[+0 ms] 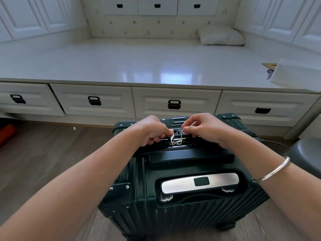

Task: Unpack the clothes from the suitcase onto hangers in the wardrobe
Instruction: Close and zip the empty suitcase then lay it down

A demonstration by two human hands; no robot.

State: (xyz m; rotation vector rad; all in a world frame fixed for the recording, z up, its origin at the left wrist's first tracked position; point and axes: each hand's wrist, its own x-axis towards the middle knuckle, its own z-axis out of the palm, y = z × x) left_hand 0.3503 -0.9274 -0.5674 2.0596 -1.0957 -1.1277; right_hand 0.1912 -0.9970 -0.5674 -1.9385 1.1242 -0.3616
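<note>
A dark green hard-shell suitcase (173, 202) stands upright and closed on the wooden floor right below me, its silver telescopic handle facing up. Two silver zipper pulls (175, 140) meet at the lock on its top edge. My left hand (152, 130) pinches the left pull. My right hand (203, 127) pinches the right pull beside the lock. A silver bangle sits on my right wrist. No clothes or hangers are in view.
A white platform (139, 63) with a row of drawers (93, 100) runs across just beyond the suitcase. A white pillow (221, 35) lies at its back right, a white box (298, 73) at its right edge. White cupboard doors (26, 16) flank both sides. A dark stool (307, 153) stands at right.
</note>
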